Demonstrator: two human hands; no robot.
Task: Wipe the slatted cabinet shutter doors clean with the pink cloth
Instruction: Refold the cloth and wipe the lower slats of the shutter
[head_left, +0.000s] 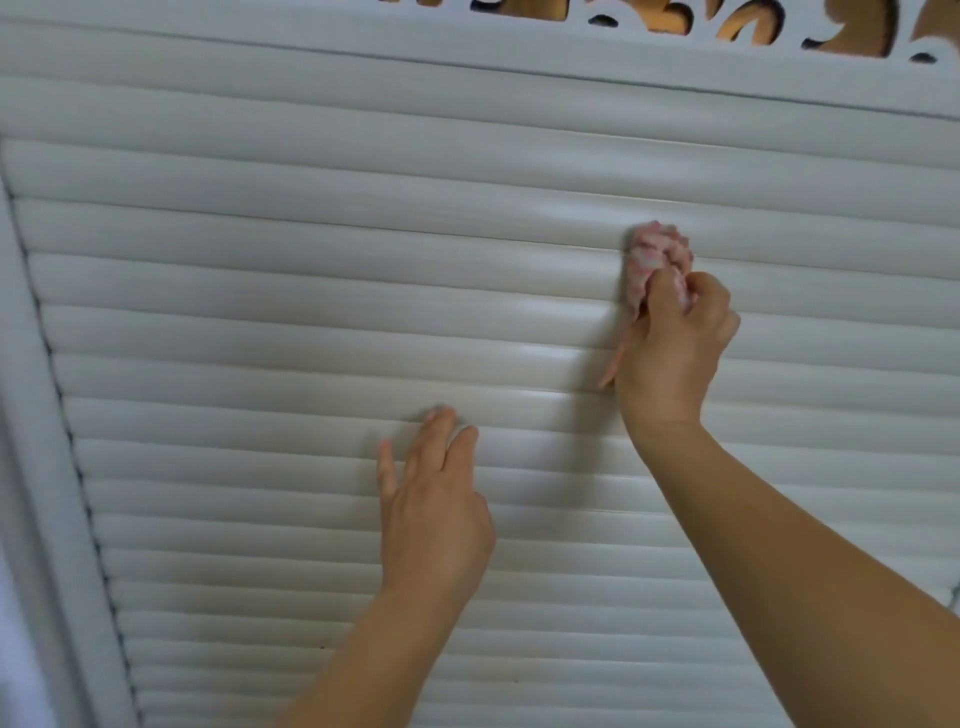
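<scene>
Right grip (672, 338) is curled tight round the bunched pink cloth (652, 260), pressing it to the white shutter (260, 322) at about 2 o'clock; left grip (434, 499) lies spread flat on slats at 6 o'clock.

Both forearms reach upward; the left hand (434, 512) lies flat with fingers straight, the right hand (675, 343) is raised higher, fingers curled tight.
</scene>
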